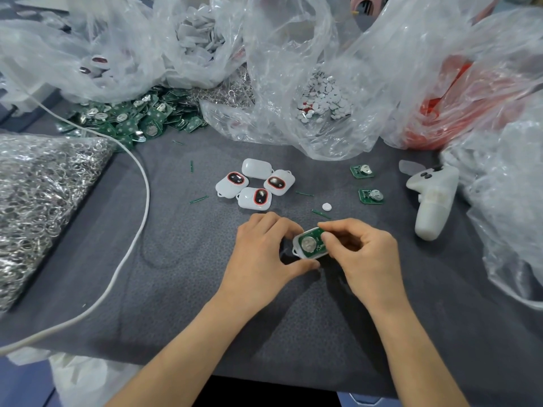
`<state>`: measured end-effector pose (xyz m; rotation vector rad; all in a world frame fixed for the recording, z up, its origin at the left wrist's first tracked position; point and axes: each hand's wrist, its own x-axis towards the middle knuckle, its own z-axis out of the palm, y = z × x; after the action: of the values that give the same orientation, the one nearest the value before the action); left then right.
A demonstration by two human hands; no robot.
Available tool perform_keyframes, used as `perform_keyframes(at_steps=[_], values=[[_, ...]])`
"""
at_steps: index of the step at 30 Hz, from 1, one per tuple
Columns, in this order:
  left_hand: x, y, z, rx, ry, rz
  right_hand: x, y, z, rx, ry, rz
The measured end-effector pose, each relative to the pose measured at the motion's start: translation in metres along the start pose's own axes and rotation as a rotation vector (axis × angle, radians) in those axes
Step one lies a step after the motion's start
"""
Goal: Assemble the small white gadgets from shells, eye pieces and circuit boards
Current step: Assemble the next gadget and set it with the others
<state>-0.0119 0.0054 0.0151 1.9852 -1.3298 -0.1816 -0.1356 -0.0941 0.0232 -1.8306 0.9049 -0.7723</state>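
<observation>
My left hand (261,254) grips a white shell (296,251) with a green circuit board (310,244) lying in it, coin cell up. My right hand (361,254) pinches the board's right end at the shell's rim. Behind the hands lie several assembled white gadgets (255,185) with red-ringed dark eye pieces; one lies face down. Two loose circuit boards (363,170) (371,196) and a small white disc (326,206) sit to the right on the grey cloth.
A white controller (432,201) lies at right. Clear bags hold white discs (323,98), shells (199,33), red parts (440,107) and metal rings (38,195). A heap of green boards (132,118) sits at back left. A white cable (141,218) curves across the left.
</observation>
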Motion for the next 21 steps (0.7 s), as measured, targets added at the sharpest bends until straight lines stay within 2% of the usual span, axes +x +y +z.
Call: perform_keyframes(at_steps=[8,21], values=[[-0.0002,-0.0005,0.0012,-0.002,0.000,-0.003,0.0011,0.0028,0.0003,0.016,0.004,-0.002],[-0.0007,0.0000,0.0023,0.015,0.004,0.007,0.0019,0.0069,0.0020,-0.128,0.034,-0.124]])
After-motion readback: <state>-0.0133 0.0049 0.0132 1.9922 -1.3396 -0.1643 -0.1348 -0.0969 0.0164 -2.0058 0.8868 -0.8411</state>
